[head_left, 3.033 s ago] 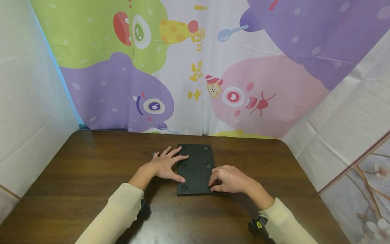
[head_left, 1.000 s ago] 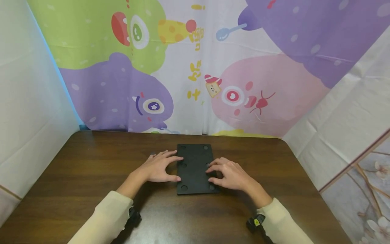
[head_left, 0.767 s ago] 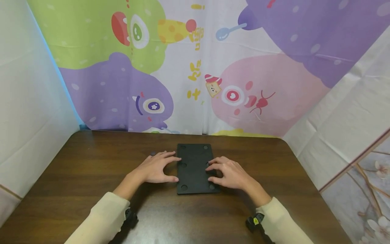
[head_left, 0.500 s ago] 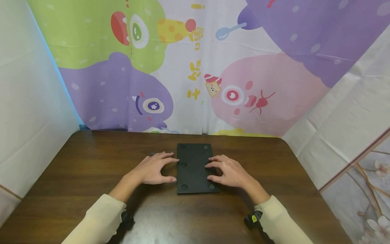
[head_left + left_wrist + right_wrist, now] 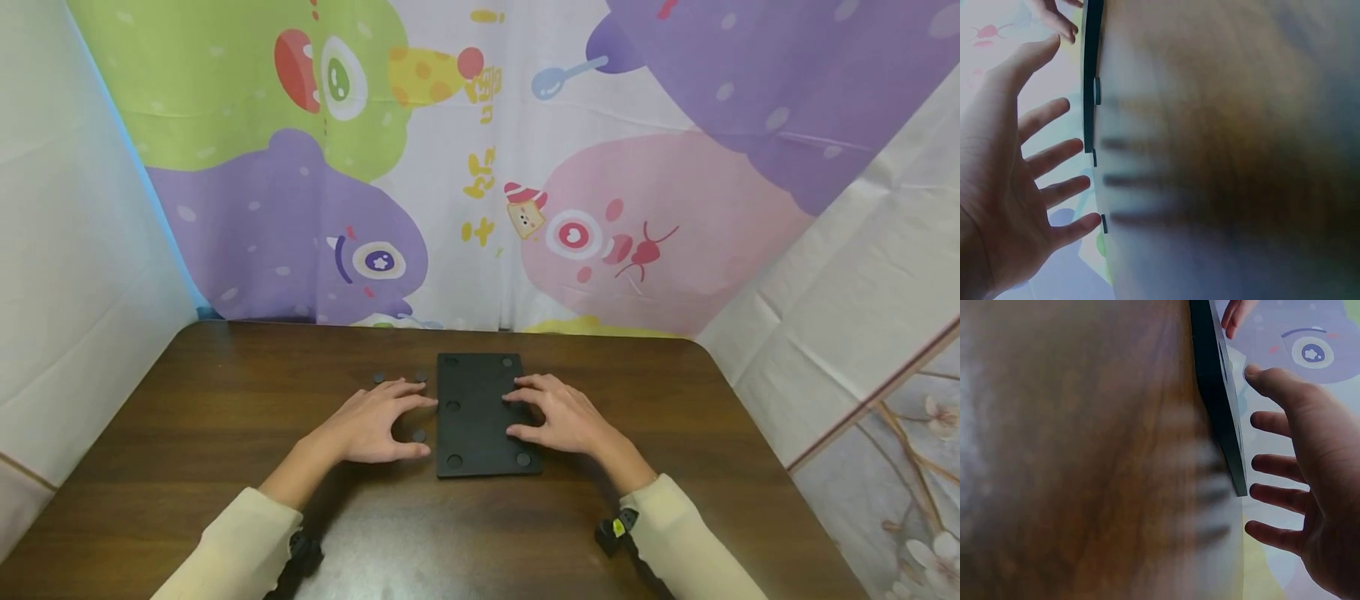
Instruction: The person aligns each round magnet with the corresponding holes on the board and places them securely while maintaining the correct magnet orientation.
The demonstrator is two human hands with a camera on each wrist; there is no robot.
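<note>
A flat black board (image 5: 483, 433) with round recesses along both long sides lies on the table. Grey discs seem to fill the upper right recess (image 5: 507, 362) and the lower right recess (image 5: 523, 459); the left recesses look darker and hollow. My left hand (image 5: 371, 425) hovers just left of the board, fingers spread, holding nothing. Around its fingers lie small dark discs: one far left (image 5: 378, 378), one behind the fingertips (image 5: 422, 377), one between thumb and forefinger (image 5: 419, 436). My right hand (image 5: 566, 417) hovers over the board's right edge, fingers parted and holding nothing, covering the middle right recess.
The brown wooden table (image 5: 480, 542) extends on both sides of the board. A cartoon-printed curtain (image 5: 480, 275) hangs behind its far edge, with pale panels (image 5: 82, 250) at the sides. Each wrist wears a small black camera (image 5: 303, 550).
My left hand has slid left off the board, uncovering discs on the table. My right hand has left the lower right recess, where its fingers were bunched, spreading and moving farther back.
</note>
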